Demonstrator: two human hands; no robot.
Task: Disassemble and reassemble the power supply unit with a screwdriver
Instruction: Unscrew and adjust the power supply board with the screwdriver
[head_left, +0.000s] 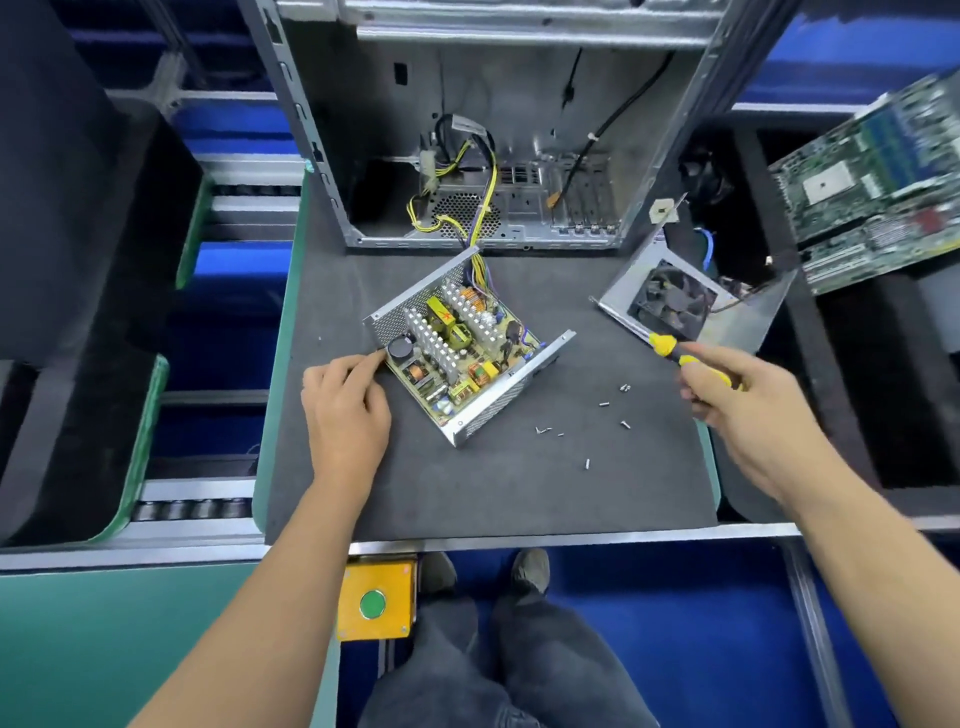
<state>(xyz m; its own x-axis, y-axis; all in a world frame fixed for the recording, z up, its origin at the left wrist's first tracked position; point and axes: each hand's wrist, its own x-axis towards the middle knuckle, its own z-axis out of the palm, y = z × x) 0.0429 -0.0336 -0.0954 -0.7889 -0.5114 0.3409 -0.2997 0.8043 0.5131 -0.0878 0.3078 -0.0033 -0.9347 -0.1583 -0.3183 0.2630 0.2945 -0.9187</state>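
The open power supply unit (462, 345) lies tilted on the dark foam mat (488, 488), its circuit board, heat sinks and coils exposed. Its removed cover with the black fan (675, 301) lies to the right, still joined by thin wires. My left hand (345, 410) rests on the mat with its fingertips touching the unit's near left corner. My right hand (743, 410) grips a yellow and black screwdriver (670, 348), whose shaft points up-left over the cover's edge. Several small screws (605, 415) lie loose on the mat between the unit and my right hand.
An empty computer case (493, 130) stands open at the back, with yellow and black cables running down into the unit. Green circuit boards (878, 187) sit at the far right. A yellow box with a green button (375, 603) hangs below the table edge.
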